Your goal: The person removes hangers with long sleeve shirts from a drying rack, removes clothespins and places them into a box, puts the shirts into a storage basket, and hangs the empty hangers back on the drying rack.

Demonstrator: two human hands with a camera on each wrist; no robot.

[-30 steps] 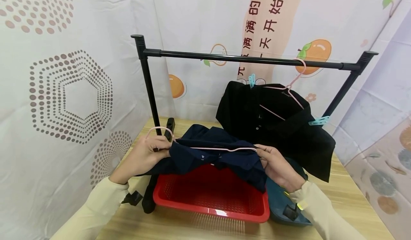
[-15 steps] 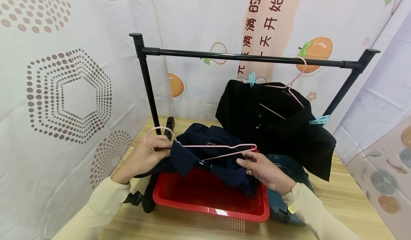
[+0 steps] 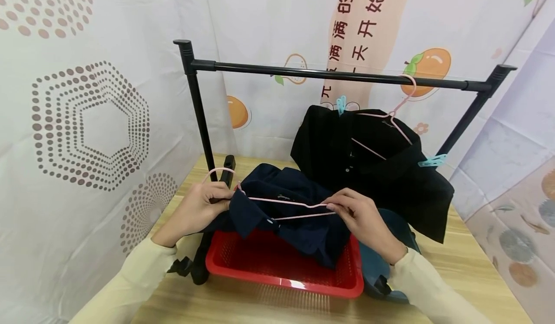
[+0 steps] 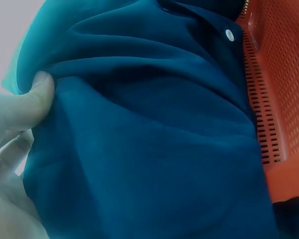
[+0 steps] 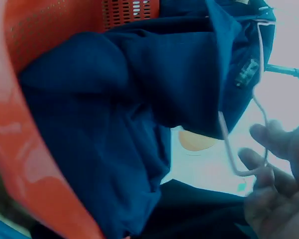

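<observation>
A navy shirt (image 3: 277, 189) with a white button lies partly over the red basket (image 3: 286, 282), its collar side up. A pink hanger (image 3: 282, 201) runs through its neck opening, with the hook rising above my left hand (image 3: 205, 208). That hand pinches the shirt near the hook; in the left wrist view the thumb (image 4: 42, 94) presses on the fabric. My right hand (image 3: 362, 220) holds the hanger's right end between thumb and fingers. In the right wrist view this bare end (image 5: 244, 172) sticks out of the shirt, whose right side hangs down below.
A black rack (image 3: 303, 72) stands behind. From its bar hangs a black shirt (image 3: 377, 179) on another pink hanger (image 3: 405, 102), with light blue clips (image 3: 433, 161). A dark blue tray (image 3: 386, 266) sits right of the basket, on a wooden table (image 3: 468, 266).
My right hand has let go of the shirt's right side, which has dropped off the hanger's end toward the basket. It now grips that hanger end. The left hand keeps its hold.
</observation>
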